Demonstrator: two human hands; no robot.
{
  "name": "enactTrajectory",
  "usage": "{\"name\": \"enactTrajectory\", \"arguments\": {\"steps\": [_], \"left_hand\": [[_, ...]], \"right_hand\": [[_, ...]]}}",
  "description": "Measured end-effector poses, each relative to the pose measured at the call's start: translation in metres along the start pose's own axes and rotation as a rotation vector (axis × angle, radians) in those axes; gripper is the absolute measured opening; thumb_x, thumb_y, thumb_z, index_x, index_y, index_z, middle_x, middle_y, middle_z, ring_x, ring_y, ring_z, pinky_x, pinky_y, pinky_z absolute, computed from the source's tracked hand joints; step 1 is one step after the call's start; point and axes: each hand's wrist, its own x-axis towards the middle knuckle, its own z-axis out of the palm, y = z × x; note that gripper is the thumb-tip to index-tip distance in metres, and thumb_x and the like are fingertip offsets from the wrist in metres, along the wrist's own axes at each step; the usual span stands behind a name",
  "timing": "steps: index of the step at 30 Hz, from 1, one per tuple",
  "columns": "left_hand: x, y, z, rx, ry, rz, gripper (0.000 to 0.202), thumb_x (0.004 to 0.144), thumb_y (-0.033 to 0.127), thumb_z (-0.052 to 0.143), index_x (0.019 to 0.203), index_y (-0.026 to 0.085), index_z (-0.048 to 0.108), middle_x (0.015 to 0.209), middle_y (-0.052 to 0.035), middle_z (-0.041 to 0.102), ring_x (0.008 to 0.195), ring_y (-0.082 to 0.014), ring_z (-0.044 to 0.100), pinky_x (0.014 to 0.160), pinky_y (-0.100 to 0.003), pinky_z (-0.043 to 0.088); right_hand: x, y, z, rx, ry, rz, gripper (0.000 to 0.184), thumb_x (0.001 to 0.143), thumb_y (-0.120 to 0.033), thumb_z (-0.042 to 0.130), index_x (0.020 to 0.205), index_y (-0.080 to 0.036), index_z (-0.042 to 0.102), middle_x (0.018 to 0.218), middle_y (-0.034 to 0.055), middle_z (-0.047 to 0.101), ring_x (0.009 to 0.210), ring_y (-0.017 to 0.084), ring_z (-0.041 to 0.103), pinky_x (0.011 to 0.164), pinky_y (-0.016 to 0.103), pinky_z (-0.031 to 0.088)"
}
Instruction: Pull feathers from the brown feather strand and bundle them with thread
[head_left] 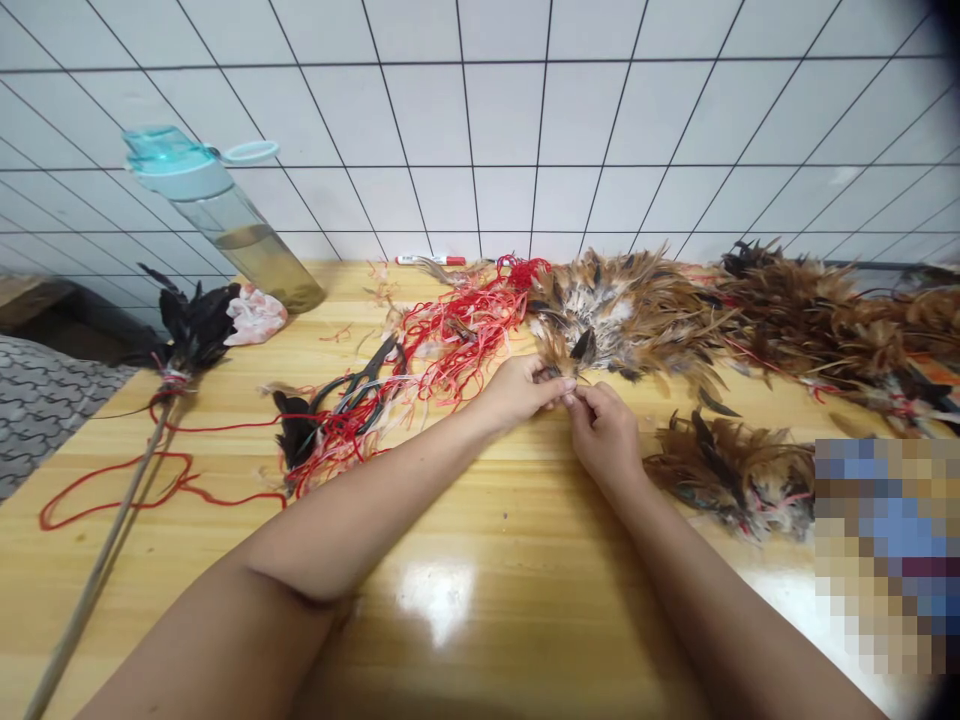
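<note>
My left hand [519, 388] and my right hand [606, 432] meet at the middle of the wooden table [465, 560]. Both are pinched together on a small bunch of brown feathers [561, 356] at the near edge of a large heap of brown feathers [637, 310]. The fingertips of the two hands touch each other around the feather stems. A tangle of red string [457, 335] lies just left of my left hand.
Black scissors [360, 385] lie in the red string. A stick tipped with black feathers [187, 330] lies at the left, beside a tilted water bottle [225, 215]. More feather bundles [825, 320] lie at the right, and a red marker [431, 260] by the tiled wall.
</note>
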Motion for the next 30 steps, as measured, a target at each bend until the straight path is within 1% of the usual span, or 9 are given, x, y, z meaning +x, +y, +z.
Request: {"name": "enactTrajectory", "arguments": {"steps": [7, 12, 14, 17, 20, 25, 28, 29, 30], "left_hand": [[0.0, 0.002, -0.002, 0.121, -0.024, 0.001, 0.016, 0.07, 0.024, 0.068, 0.074, 0.011, 0.059, 0.053, 0.0027, 0.053, 0.047, -0.0067, 0.045, 0.049, -0.019, 0.035], [0.002, 0.009, -0.009, 0.141, -0.102, 0.076, 0.022, 0.071, 0.028, 0.067, 0.084, 0.011, 0.062, 0.067, -0.0009, 0.061, 0.056, -0.0078, 0.049, 0.055, -0.02, 0.038], [0.003, 0.014, -0.018, 0.221, -0.057, 0.142, 0.021, 0.073, 0.027, 0.065, 0.087, 0.012, 0.062, 0.069, -0.0005, 0.061, 0.059, -0.0079, 0.05, 0.057, -0.02, 0.038], [0.006, 0.02, -0.035, 0.477, 0.075, 0.248, 0.011, 0.075, 0.021, 0.06, 0.082, 0.013, 0.063, 0.071, -0.0004, 0.059, 0.063, -0.0087, 0.049, 0.06, -0.02, 0.038], [0.007, 0.023, -0.048, 0.702, -0.025, 0.257, 0.01, 0.074, 0.021, 0.06, 0.079, 0.014, 0.065, 0.075, -0.0015, 0.061, 0.066, -0.0106, 0.051, 0.063, -0.022, 0.039], [0.004, 0.025, -0.055, 0.954, -0.18, 0.272, 0.012, 0.068, 0.02, 0.064, 0.08, 0.016, 0.067, 0.078, -0.0015, 0.062, 0.071, -0.0127, 0.052, 0.064, -0.022, 0.037], [0.004, 0.027, -0.059, 0.928, -0.347, 0.214, 0.007, 0.07, 0.023, 0.064, 0.07, 0.016, 0.066, 0.07, 0.0004, 0.06, 0.064, -0.0107, 0.05, 0.06, -0.021, 0.035], [0.004, 0.028, -0.059, 0.902, -0.353, 0.207, 0.011, 0.073, 0.026, 0.062, 0.068, 0.016, 0.065, 0.068, 0.0005, 0.06, 0.063, -0.0105, 0.05, 0.06, -0.021, 0.035], [0.005, 0.027, -0.059, 0.884, -0.31, 0.221, 0.015, 0.075, 0.028, 0.061, 0.067, 0.016, 0.065, 0.067, 0.0002, 0.06, 0.063, -0.0107, 0.05, 0.06, -0.021, 0.036]], "right_hand": [[0.001, 0.001, 0.0, 0.088, -0.019, 0.01, 0.02, 0.085, -0.03, 0.053, 0.074, -0.02, 0.066, 0.066, 0.0007, 0.049, 0.062, 0.015, 0.047, 0.059, 0.028, 0.035], [0.005, 0.006, -0.002, 0.264, 0.037, 0.091, 0.024, 0.082, -0.031, 0.051, 0.063, -0.02, 0.058, 0.064, 0.0002, 0.048, 0.064, 0.016, 0.048, 0.061, 0.028, 0.037], [0.007, 0.006, -0.003, 0.346, 0.056, 0.153, 0.023, 0.081, -0.033, 0.051, 0.063, -0.02, 0.056, 0.064, -0.0004, 0.05, 0.065, 0.016, 0.048, 0.063, 0.028, 0.038], [0.008, 0.006, -0.005, 0.455, 0.078, 0.256, 0.024, 0.081, -0.037, 0.051, 0.065, -0.02, 0.056, 0.064, -0.0014, 0.051, 0.066, 0.015, 0.047, 0.065, 0.028, 0.038], [0.008, 0.004, -0.006, 0.527, 0.104, 0.31, 0.024, 0.081, -0.04, 0.053, 0.067, -0.02, 0.056, 0.065, -0.0016, 0.051, 0.067, 0.014, 0.047, 0.067, 0.027, 0.038], [0.007, 0.004, -0.005, 0.521, 0.122, 0.319, 0.025, 0.08, -0.041, 0.053, 0.068, -0.019, 0.057, 0.066, -0.0017, 0.051, 0.067, 0.014, 0.046, 0.066, 0.027, 0.037], [0.007, 0.004, -0.006, 0.508, 0.131, 0.314, 0.025, 0.081, -0.041, 0.053, 0.068, -0.019, 0.057, 0.067, -0.0016, 0.051, 0.068, 0.014, 0.047, 0.068, 0.027, 0.038], [0.007, 0.004, -0.006, 0.503, 0.134, 0.31, 0.025, 0.081, -0.041, 0.053, 0.068, -0.019, 0.057, 0.067, -0.0016, 0.051, 0.068, 0.014, 0.047, 0.068, 0.027, 0.037], [0.007, 0.005, -0.006, 0.5, 0.135, 0.306, 0.025, 0.081, -0.041, 0.053, 0.068, -0.019, 0.057, 0.067, -0.0017, 0.051, 0.069, 0.015, 0.047, 0.068, 0.027, 0.037]]}}
